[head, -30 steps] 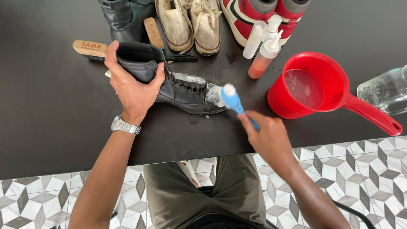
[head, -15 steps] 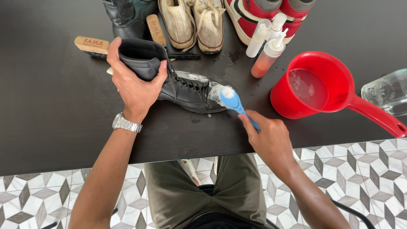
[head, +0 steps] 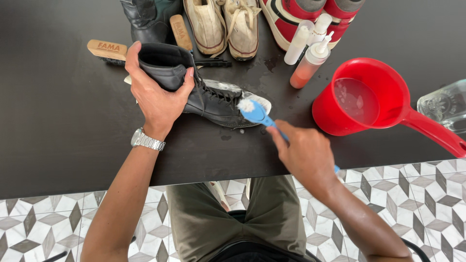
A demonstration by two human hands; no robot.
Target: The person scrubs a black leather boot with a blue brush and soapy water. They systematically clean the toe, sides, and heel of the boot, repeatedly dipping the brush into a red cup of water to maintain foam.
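Observation:
A black lace-up boot [head: 213, 99] lies on its side on the black table [head: 58, 121], with white foam on its toe and laces. My left hand [head: 155, 92] grips the boot's ankle shaft; a metal watch sits on that wrist. My right hand [head: 303, 153] holds a blue toothbrush-like brush [head: 255, 112], whose foamy head presses on the boot's toe.
A red water scoop [head: 374, 104] stands at the right, a glass jar [head: 444, 104] beyond it. Two pump bottles [head: 310, 53], cream sneakers [head: 225, 24], red-and-white sneakers [head: 310, 12], another black boot [head: 148, 17] and wooden brushes [head: 107, 49] line the back. Patterned floor tiles show below.
The brush head has slid left along the boot's toe, and foam has spread there. My left hand keeps its hold on the shaft.

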